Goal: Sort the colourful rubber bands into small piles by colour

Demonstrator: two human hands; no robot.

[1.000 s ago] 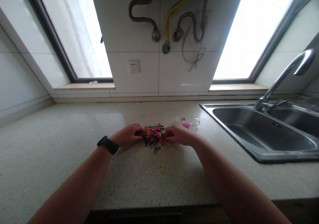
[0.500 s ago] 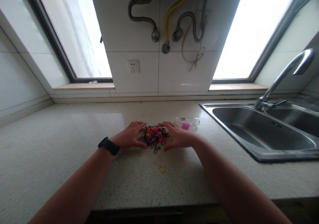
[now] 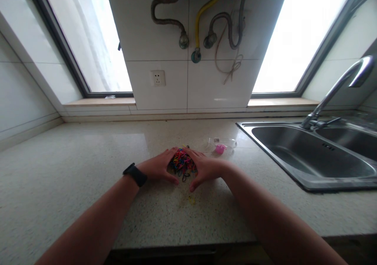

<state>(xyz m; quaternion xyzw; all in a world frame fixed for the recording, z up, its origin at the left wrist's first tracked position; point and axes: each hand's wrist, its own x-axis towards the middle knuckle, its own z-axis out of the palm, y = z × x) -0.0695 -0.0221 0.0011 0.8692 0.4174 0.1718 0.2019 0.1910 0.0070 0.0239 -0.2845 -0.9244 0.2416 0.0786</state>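
I am resting both hands low on the speckled countertop (image 3: 88, 178), forearms reaching in from the near edge and angling toward each other. The left hand (image 3: 159, 166), with a dark watch (image 3: 135, 174) on its wrist, is curving open around the left side of the pile of small coloured bands (image 3: 183, 162); its thumb is pointing inward on the near side. The right hand (image 3: 206, 166) is mirroring this pose—open, fingers angled inward at the far side, thumb angled toward the near side. The pile is lying between the palms, and the thumb tips are standing apart. Whether every finger is touching the bands, I cannot tell. A yellow band (image 3: 191, 199) is lying nearer the counter edge. Beyond the right hand, a clear container (image 3: 231, 143) is lying beside a pink item (image 3: 220, 149)—both left of the steel sink (image 3: 273, 170).
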